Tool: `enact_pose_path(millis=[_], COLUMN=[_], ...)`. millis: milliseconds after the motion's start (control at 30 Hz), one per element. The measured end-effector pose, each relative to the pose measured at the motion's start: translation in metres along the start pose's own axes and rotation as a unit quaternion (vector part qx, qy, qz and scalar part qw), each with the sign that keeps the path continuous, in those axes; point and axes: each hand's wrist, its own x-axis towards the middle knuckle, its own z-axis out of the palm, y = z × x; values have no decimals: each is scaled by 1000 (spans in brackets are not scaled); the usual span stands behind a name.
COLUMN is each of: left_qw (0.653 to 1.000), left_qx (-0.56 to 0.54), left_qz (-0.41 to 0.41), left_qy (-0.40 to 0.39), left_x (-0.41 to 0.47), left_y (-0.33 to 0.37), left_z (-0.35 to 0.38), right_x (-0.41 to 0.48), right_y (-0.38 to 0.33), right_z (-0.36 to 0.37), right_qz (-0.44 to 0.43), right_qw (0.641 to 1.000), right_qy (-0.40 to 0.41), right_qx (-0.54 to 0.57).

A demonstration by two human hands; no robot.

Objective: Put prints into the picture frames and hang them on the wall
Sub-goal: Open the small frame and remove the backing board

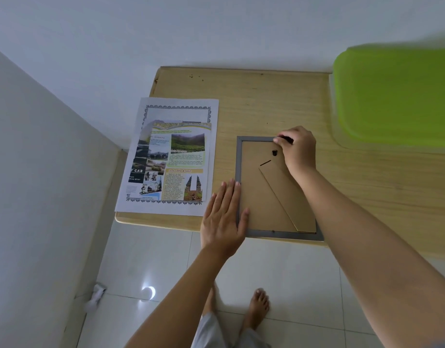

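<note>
A grey picture frame [254, 187] lies face down on the wooden table [266, 104], its brown backing board and folded stand facing up. My left hand [222, 217] lies flat with straight fingers on the frame's left edge. My right hand [297, 146] is at the frame's top edge, fingertips pinching a small black clip there. To the left of the frame lies a stack of colour prints [171, 156] with photos and text, on a white bordered sheet.
A bright green plastic container [397, 96] stands at the table's right back. White walls close in at the back and left. The frame's lower edge sits at the table's front edge, above white floor tiles [151, 259] and my bare feet.
</note>
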Motion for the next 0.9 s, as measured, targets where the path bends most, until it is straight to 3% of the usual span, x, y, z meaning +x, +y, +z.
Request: enact_pose_path(millis=[200, 367, 567, 900], left_qw=[1000, 1000, 999, 988], left_qx=[-8, -21, -48, -30], left_qz=[-3, -2, 8, 85], left_qy=[0, -5, -21, -125], left_x=[0, 0, -1, -3], left_y=[-1, 0, -1, -15], left_z=[0, -2, -8, -17], right_x=[-2, -27, -91, -105], right_y=[-5, -23, -18, -12], right_z=[-6, -20, -26, -22], right_qz=[-3, 30, -1, -29], right_qw=[1000, 998, 997, 991], right_qy=[-15, -48, -36, -27], right_qx=[-27, 21, -67, -128])
